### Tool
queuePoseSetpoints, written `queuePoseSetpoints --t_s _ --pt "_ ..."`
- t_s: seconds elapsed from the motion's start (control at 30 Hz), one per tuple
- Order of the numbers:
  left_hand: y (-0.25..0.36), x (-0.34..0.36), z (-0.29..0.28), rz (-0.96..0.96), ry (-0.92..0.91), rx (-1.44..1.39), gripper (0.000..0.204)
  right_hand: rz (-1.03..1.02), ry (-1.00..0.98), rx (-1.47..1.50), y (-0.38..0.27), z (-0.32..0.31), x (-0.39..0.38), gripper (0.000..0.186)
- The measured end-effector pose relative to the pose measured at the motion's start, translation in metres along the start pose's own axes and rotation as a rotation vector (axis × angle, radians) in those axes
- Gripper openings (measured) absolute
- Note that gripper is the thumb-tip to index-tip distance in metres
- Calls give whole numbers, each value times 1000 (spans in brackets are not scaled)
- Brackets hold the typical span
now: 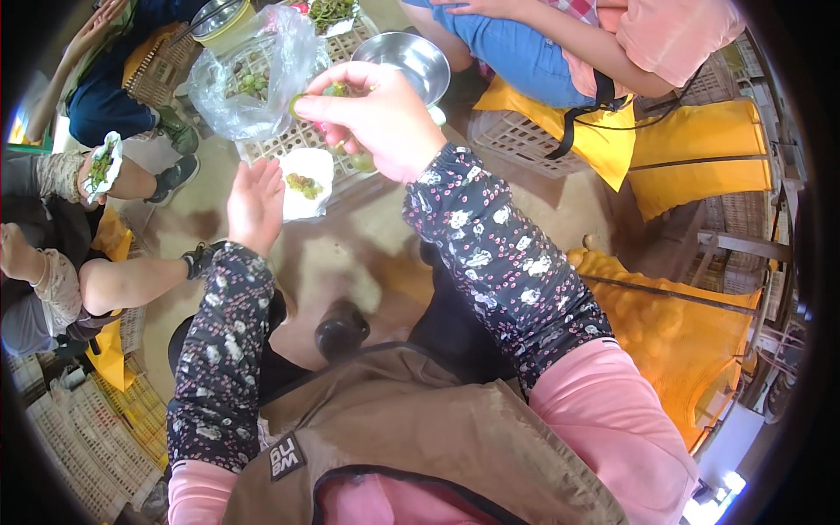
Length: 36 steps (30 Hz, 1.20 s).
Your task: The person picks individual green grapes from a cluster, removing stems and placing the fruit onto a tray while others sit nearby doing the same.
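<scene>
My right hand [381, 118] reaches over a low crate, its thumb and fingers pinched on a small green grape [296, 107]. More green and reddish fruit shows behind and beneath that hand, partly hidden by it. My left hand [255, 203] is open with its fingers stretched out, and nothing lies in it. Beside it, a white sheet of paper [305, 201] bears a small clump of yellowish-green grapes [304, 185]. Just beyond my hands a clear plastic bag [214, 92] lies on the crate, with some grapes [254, 84] in it.
A steel bowl [430, 74] stands beyond my right hand. Several people sit around: one at upper right in blue jeans [534, 44], another at left holding a green bunch on white paper [105, 166]. Crates draped with yellow cloth [700, 144] line the right side.
</scene>
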<state>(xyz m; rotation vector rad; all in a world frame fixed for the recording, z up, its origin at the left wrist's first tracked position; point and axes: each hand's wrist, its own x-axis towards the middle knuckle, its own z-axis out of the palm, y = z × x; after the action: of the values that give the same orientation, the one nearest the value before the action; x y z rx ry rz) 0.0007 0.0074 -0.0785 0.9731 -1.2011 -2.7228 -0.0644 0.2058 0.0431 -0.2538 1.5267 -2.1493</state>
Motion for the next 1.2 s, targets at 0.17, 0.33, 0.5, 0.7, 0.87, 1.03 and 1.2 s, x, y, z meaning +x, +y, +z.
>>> queuePoseSetpoints --t_s 0.17,0.33,0.5,0.7,0.87,1.03,1.2 --pt "-17 23 -3 27 -68 121 59 -11 13 -13 -1 -2 -2 11" --pt "-18 33 -10 178 -151 627 60 -6 -9 21 0 -2 0 11" --pt "-1 11 9 502 -63 1179 40 4 -5 18 -2 -3 -1 11" --pt "28 -12 20 647 -139 1278 38 52 -37 -2 0 -1 0 15" --pt "47 -44 32 614 -223 818 25 -8 -78 -131 -1 4 -5 22" --pt "57 -75 57 560 -323 581 23 -298 -122 -409 -3 12 -10 22" --pt "56 -76 59 482 -440 477 26 -241 -143 -521 -1 18 -12 26"
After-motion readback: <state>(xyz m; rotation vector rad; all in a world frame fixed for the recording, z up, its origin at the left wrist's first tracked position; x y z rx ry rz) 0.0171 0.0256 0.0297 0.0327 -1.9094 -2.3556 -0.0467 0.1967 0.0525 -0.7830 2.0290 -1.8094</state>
